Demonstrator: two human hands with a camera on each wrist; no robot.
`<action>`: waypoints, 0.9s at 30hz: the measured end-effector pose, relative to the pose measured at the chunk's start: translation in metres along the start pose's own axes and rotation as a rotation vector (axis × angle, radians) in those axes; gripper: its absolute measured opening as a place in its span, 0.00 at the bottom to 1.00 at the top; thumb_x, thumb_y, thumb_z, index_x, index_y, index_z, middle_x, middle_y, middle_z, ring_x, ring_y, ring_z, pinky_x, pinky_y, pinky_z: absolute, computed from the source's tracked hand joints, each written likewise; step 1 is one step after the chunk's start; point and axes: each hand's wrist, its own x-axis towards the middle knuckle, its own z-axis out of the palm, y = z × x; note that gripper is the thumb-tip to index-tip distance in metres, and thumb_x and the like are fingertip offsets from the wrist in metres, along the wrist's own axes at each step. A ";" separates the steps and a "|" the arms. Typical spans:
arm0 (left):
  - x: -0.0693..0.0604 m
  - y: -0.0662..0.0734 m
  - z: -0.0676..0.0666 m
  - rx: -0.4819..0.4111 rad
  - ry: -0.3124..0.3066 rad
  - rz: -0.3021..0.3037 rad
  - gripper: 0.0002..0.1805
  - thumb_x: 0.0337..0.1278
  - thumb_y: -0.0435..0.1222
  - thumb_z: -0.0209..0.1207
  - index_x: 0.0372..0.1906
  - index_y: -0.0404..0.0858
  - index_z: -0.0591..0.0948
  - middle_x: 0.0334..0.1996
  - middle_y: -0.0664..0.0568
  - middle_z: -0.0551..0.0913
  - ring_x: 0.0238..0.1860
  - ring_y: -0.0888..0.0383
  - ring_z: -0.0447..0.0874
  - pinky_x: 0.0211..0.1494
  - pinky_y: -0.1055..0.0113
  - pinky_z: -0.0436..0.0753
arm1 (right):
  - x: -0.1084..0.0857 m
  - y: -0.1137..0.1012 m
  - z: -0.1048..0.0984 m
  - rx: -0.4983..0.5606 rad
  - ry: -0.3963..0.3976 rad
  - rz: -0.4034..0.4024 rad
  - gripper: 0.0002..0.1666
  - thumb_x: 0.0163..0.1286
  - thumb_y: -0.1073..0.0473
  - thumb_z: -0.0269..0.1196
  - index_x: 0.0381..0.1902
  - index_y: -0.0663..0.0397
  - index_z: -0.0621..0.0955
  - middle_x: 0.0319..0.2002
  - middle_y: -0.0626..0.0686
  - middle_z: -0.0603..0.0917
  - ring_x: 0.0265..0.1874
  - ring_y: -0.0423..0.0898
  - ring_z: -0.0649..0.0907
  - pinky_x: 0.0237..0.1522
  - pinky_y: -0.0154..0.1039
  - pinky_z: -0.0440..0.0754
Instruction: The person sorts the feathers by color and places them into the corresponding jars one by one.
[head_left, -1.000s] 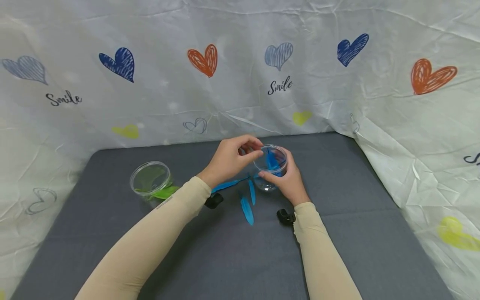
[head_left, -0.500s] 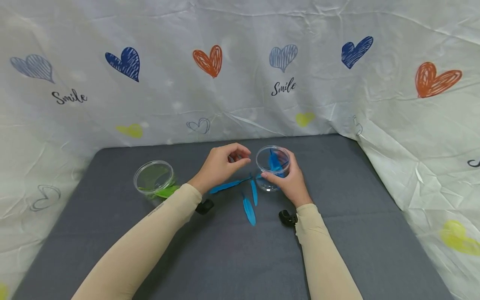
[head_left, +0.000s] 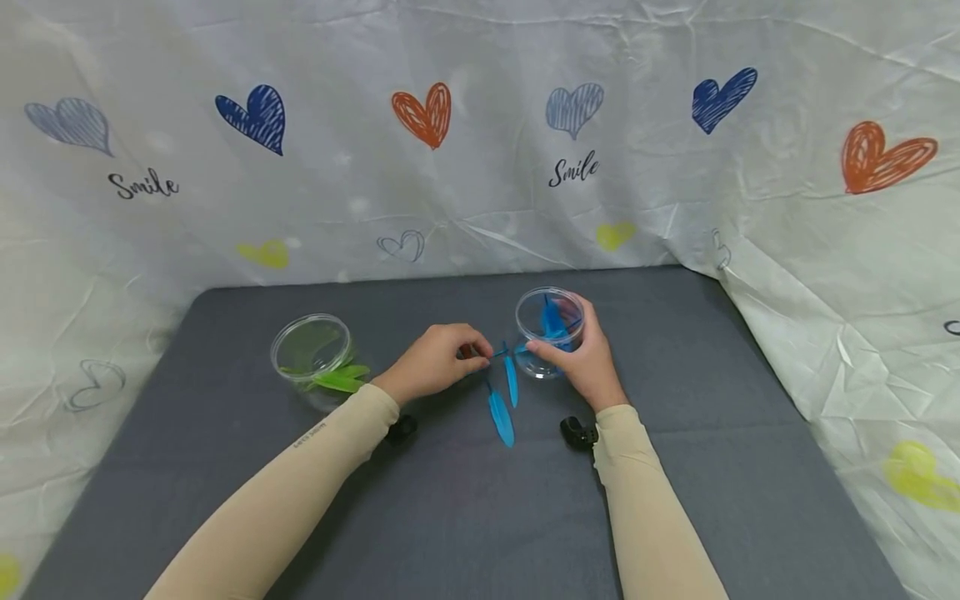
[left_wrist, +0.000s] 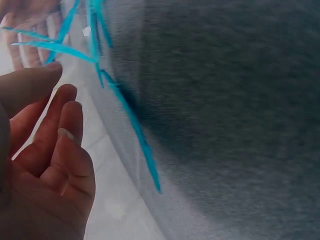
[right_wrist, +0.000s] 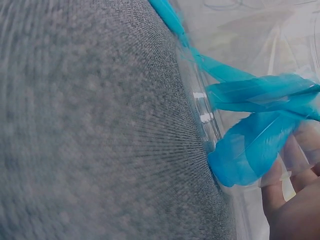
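Note:
My right hand [head_left: 581,362] grips a clear plastic cup [head_left: 540,367] on the table, thumb on the near side and fingers round the far side. Several blue feathers [right_wrist: 250,145] lie inside it. Just left of the cup is my left hand [head_left: 435,362], its fingers loosely bent. Beside its fingertips, a long blue feather [left_wrist: 132,120] lies on the cloth, apart from thumb and fingers in the left wrist view; my hand covers most of it in the head view. Two more blue feathers [head_left: 501,418] lie on the table in front of the cup.
A second clear cup [head_left: 311,318], with green feathers [head_left: 341,379] inside, stands on the left, beside my left forearm. Grey cloth [head_left: 450,517] covers the table. Behind it hangs a white curtain [head_left: 480,192] with printed hearts.
My left hand has moved away from the cup's mouth, leftward and down to the feathers on the table. The right hand keeps its grip on the cup.

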 end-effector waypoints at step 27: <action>0.000 0.002 0.010 0.222 -0.159 0.007 0.04 0.68 0.43 0.74 0.43 0.53 0.91 0.43 0.56 0.79 0.46 0.57 0.75 0.50 0.58 0.82 | 0.001 -0.001 -0.001 -0.014 0.002 0.002 0.55 0.65 0.44 0.80 0.83 0.28 0.63 0.77 0.47 0.73 0.77 0.50 0.74 0.80 0.60 0.72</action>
